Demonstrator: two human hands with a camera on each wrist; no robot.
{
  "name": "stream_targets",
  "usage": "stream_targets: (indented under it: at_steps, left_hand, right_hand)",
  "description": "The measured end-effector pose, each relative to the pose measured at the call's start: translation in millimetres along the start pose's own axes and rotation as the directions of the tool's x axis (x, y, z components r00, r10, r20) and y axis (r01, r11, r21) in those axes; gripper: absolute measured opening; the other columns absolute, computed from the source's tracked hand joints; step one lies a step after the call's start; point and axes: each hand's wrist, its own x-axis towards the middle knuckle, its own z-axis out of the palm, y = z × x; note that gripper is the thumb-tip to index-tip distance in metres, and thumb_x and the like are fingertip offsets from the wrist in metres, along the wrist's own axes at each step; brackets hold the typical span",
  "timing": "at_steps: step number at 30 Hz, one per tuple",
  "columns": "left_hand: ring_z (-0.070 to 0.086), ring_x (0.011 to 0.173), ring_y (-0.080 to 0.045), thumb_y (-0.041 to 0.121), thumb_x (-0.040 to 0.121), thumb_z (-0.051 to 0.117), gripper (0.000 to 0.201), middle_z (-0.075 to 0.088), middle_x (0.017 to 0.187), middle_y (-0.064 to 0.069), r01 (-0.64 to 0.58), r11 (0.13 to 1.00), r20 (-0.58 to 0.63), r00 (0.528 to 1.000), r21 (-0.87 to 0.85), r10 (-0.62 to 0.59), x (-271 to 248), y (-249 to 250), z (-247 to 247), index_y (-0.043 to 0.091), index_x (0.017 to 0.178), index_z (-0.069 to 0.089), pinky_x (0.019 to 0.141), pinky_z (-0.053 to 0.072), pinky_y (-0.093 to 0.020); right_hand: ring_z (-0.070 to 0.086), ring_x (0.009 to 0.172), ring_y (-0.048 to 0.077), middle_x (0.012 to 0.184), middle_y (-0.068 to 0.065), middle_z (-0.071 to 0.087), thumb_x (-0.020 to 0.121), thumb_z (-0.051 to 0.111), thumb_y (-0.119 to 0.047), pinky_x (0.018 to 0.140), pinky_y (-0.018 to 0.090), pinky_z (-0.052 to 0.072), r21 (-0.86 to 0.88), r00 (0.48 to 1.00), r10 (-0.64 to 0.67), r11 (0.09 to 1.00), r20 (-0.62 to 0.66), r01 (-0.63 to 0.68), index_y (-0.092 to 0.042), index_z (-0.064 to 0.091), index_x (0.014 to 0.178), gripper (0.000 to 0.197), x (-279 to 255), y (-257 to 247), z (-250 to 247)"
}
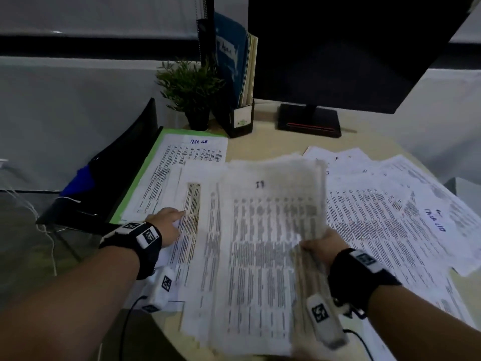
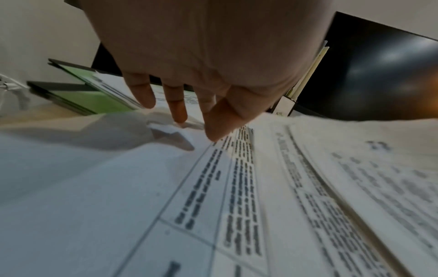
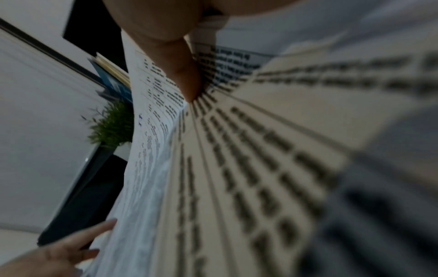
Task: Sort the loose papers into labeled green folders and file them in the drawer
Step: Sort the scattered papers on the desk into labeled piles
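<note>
Your left hand (image 1: pixel 166 225) reaches forward, fingers straight, fingertips touching a printed sheet (image 1: pixel 191 222) lying just right of the green folder (image 1: pixel 135 183). Right of it, your right hand (image 1: pixel 324 246) grips a lifted sheaf of papers (image 1: pixel 270 225) above the desk (image 1: pixel 263 142).

Bare forearms; each wrist wears a black strap (image 1: pixel 148 246) with white blocks bearing black square-patterned markers (image 1: pixel 319 311) and a thin black cable (image 1: pixel 127 319).

Print on the lifted sheaf (image 1: pixel 270 230) (motion-blurred) is unreadable.
</note>
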Motion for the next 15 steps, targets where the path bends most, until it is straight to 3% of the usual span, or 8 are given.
stream_targets:
  at_steps: [2, 6, 8, 12, 15]
  left_hand:
    - [0.023, 0.141, -0.027, 0.014, 0.094, 0.043, 0.062, 0.015, 0.158, 0.007, -0.016, 1.000, 0.013, 1.000, 0.022, 0.016, 1.4, -3.6, 2.1, 0.030, 0.150, 0.023, 0.116, 0.020, -0.030]
    - [0.032, 0.136, -0.027, 0.022, 0.097, 0.039, 0.056, 0.017, 0.157, 0.008, -0.028, 0.997, -0.037, 0.999, 0.079, 0.031, 1.3, -5.7, 8.6, 0.029, 0.150, 0.022, 0.113, 0.024, -0.027]
    - [0.036, 0.134, -0.025, 0.025, 0.098, 0.041, 0.053, 0.020, 0.156, 0.008, -0.014, 0.997, -0.068, 0.998, 0.070, 0.019, 0.4, -4.7, 9.5, 0.030, 0.149, 0.028, 0.112, 0.026, -0.025]
    - [0.039, 0.133, -0.025, 0.024, 0.098, 0.042, 0.045, 0.031, 0.151, 0.000, 0.060, 0.994, -0.077, 0.996, 0.089, -0.054, -2.0, 9.2, 0.9, 0.023, 0.143, 0.040, 0.109, 0.030, -0.028]
    - [0.044, 0.124, -0.036, 0.025, 0.094, 0.045, 0.043, 0.042, 0.140, -0.014, 0.206, 0.978, -0.220, 0.956, 0.028, -0.195, -12.3, 38.8, -17.1, 0.012, 0.134, 0.048, 0.104, 0.039, -0.041]
  right_hand:
    - [0.057, 0.066, 0.019, 0.071, 0.002, 0.059, 0.081, 0.065, 0.003, 0.053, 0.019, 0.044, -0.076, 0.995, 0.016, 0.997, 0.101, -0.008, -0.009, 0.061, 0.105, 0.027, -0.3, 6.2, 17.1]
    - [0.064, 0.089, 0.026, 0.088, 0.006, 0.066, 0.078, 0.070, 0.000, 0.080, 0.036, 0.054, -0.103, 0.967, 0.078, 0.993, 0.244, -0.054, -0.007, 0.060, 0.102, 0.027, 1.3, 7.1, 41.0]
    - [0.065, 0.094, 0.029, 0.098, 0.011, 0.068, 0.077, 0.073, -0.008, 0.086, 0.042, 0.054, -0.128, 0.954, 0.104, 0.989, 0.280, -0.070, -0.006, 0.060, 0.105, 0.031, 2.0, 6.7, 40.3]
    - [0.065, 0.094, 0.027, 0.111, 0.014, 0.063, 0.076, 0.075, -0.028, 0.085, 0.041, 0.055, -0.287, 0.968, 0.137, 0.955, 0.209, -0.073, -0.011, 0.046, 0.130, 0.064, 6.1, 10.0, 5.2]
    - [0.060, 0.104, 0.025, 0.123, 0.010, 0.059, 0.080, 0.072, -0.029, 0.086, 0.032, 0.049, -0.458, 0.997, 0.065, 0.888, 0.033, -0.042, -0.014, 0.046, 0.134, 0.062, 13.7, 13.1, -52.8]
